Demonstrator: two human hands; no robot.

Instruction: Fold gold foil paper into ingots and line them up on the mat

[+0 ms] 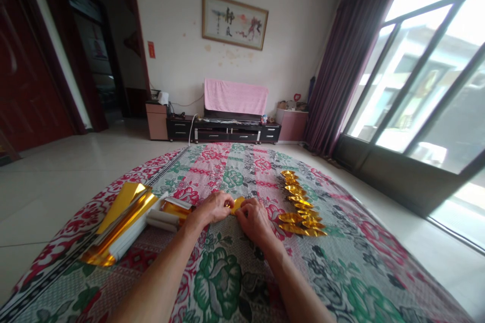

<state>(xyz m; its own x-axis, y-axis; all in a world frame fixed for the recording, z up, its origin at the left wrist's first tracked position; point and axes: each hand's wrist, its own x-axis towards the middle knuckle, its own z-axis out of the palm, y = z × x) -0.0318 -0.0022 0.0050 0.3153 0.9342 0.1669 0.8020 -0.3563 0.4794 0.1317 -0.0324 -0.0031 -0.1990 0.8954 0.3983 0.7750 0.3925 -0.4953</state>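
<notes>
The cloth-covered counter (pixel 222 282) spreads beneath and all round the left grip (pixel 216 206) and right grip (pixel 253 216); its flat top likely serves as a firm backing for handling thin sheets. Next in size come the window (pixel 443 91), well to the right of the grips and giving plenty of light, and a drawn-back curtain (pixel 341 55) beside it. Straight ahead, well beyond the grips, stand a low cabinet (pixel 212 137), a pink towel (pixel 237 96) draped above it, perhaps against dust, and a framed picture (pixel 235 20) on the wall. Nearer, to the left of the left grip, lies a pile of gold paper (pixel 121 202), partly curled over to show a white back; a small roll (pixel 162 219) sits between it and the left wrist, so both seem placed for that hand's easy reach. To the right of the right grip, pointed gold shapes (pixel 297 192) form an overlapping row running away from the body, apparently set there to save room and stay clear of the arms. Smallest is the gold piece (pixel 238 205) between the grips, low over the cloth: each is narrow, fingertips pinching one side, probably because such light foil needs steadying from both ends.
</notes>
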